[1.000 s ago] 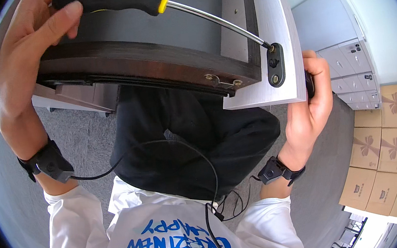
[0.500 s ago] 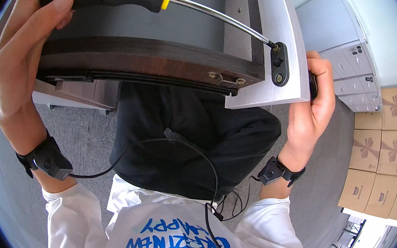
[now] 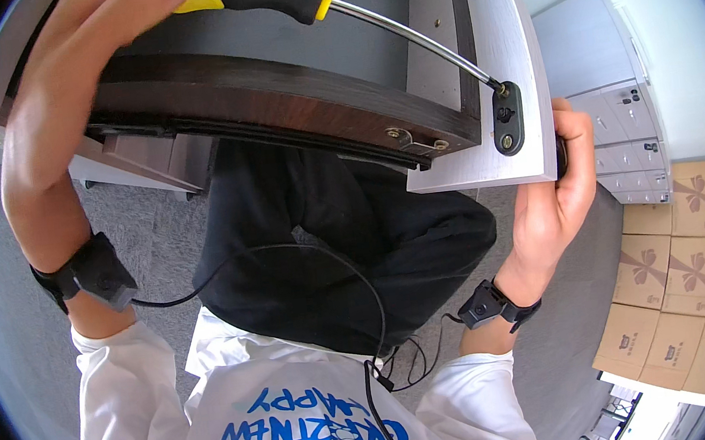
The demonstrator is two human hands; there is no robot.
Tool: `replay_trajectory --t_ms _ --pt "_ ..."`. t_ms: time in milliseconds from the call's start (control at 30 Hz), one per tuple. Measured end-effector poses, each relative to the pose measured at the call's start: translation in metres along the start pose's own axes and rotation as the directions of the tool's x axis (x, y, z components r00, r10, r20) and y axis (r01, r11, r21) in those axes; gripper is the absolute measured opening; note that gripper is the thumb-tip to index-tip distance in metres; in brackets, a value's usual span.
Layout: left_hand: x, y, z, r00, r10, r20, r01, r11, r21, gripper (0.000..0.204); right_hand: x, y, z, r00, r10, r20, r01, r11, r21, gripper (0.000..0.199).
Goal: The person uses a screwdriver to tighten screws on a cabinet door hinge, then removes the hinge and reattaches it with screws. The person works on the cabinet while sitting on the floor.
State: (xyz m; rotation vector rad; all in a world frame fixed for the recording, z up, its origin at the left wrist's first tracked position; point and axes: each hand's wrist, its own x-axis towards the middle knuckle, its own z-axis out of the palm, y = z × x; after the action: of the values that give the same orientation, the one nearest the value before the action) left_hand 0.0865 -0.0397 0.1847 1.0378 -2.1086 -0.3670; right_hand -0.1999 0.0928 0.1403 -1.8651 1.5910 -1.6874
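Observation:
My left hand [image 3: 129, 11] is closed on the handle end of a black and yellow screwdriver [image 3: 410, 35]; its fingertips are partly cut off by the top edge. The screwdriver's tip rests on the upper screw of a black oval lock plate [image 3: 507, 120] on the inner face of a pale wood-grain drawer front [image 3: 460, 175]. A second screw sits at the plate's lower end. My right hand [image 3: 568, 165] curls against the outer side of the drawer front, fingers closed round a black part [image 3: 561, 158] that is mostly hidden.
The dark brown drawer side [image 3: 287, 101] carries a black slide rail and a small metal bracket [image 3: 415, 140]. Stacked cardboard boxes [image 3: 680, 270] and a grey cabinet [image 3: 607, 130] stand at the right. A black cable [image 3: 349, 264] runs between my wrists, across my lap.
My left hand and the screwdriver handle have shifted right and slightly down in view, along with the drawer. The tip stays on the same upper screw; my right hand keeps its hold.

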Motion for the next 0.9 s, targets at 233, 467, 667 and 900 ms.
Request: replay_trajectory --t_ms 233,467,667,900 --pt "0.0 0.007 -0.001 0.989 -0.081 -0.121 0.054 0.977 -0.206 0.054 -0.001 -0.001 0.0 1.0 0.004 0.014 -0.004 1.0 0.008 0.015" --pt "0.003 0.003 -0.012 0.991 -0.111 0.077 0.12 0.984 -0.134 0.032 0.0 -0.002 0.002 0.999 -0.024 0.029 0.024 1.0 -0.007 0.016" --pt "-0.004 -0.012 -0.01 0.995 -0.099 0.024 0.101 0.989 -0.112 0.037 0.0 -0.003 0.003 0.999 -0.034 0.04 0.037 0.997 -0.064 0.016" --pt "0.0 -0.01 0.001 0.981 0.051 -0.188 -0.072 0.992 -0.103 0.04 0.0 -0.004 0.004 0.999 -0.015 0.034 0.015 1.0 -0.011 0.017"
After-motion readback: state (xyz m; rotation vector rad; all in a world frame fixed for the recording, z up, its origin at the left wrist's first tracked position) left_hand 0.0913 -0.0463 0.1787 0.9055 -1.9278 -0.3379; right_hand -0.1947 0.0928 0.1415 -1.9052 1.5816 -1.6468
